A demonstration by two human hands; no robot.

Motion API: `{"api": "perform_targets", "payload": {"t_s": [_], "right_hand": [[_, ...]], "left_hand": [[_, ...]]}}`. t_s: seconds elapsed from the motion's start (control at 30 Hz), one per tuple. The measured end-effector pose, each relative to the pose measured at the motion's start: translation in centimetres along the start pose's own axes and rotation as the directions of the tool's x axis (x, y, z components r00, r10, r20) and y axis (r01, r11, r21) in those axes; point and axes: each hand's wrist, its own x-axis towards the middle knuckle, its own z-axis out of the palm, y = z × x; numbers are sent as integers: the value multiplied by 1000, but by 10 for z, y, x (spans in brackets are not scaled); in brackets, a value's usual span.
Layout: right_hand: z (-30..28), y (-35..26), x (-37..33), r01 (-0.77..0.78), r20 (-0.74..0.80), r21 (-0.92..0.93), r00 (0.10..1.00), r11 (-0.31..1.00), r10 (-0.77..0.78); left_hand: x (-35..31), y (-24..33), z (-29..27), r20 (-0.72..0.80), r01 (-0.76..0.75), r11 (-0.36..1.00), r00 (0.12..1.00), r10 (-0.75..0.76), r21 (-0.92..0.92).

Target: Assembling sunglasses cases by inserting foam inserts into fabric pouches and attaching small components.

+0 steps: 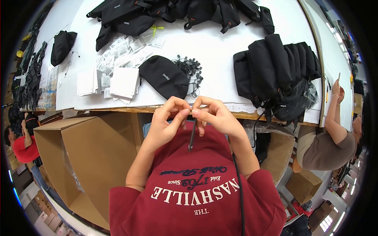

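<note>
Both hands meet just off the table's front edge, fingertips touching. With thumb and fingers pinched, my left hand (167, 122) grips something too small to make out. My right hand (220, 120) is closed too, and a thin black strip (191, 135) hangs down from its fingers in front of the red shirt. Just beyond my hands a black pouch (165, 76) lies flat on the white table. Beside it sits a heap of small black tags with loops (191, 70). To the left are stacks of white cards (124, 82) and scattered white packets (126, 51).
Black bags (204, 11) lie along the far side, and a row of stuffed black bags (271, 65) stands at the right. One black bag (63, 46) is at the far left. Cardboard boxes (98, 153) stand below the table. A co-worker (330, 145) is at the right.
</note>
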Motion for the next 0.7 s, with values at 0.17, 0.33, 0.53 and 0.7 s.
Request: {"api": "perform_targets", "payload": {"t_s": [0.17, 0.33, 0.53, 0.7], "right_hand": [[-11, -2, -5, 39, -30, -46, 999, 998, -40], [-21, -5, -8, 34, -221, -246, 971, 969, -90], [-4, 5, 0, -41, -383, -645, 882, 763, -276], [10, 14, 7, -59, -330, -805, 871, 590, -365]], "left_hand": [[4, -36, -23, -207, 44, 967, 978, 9, 251], [-4, -62, -29, -133, 30, 819, 989, 57, 573], [3, -75, -25, -96, -207, 799, 945, 312, 564], [-4, -58, -19, -312, -102, 921, 922, 229, 376]]}}
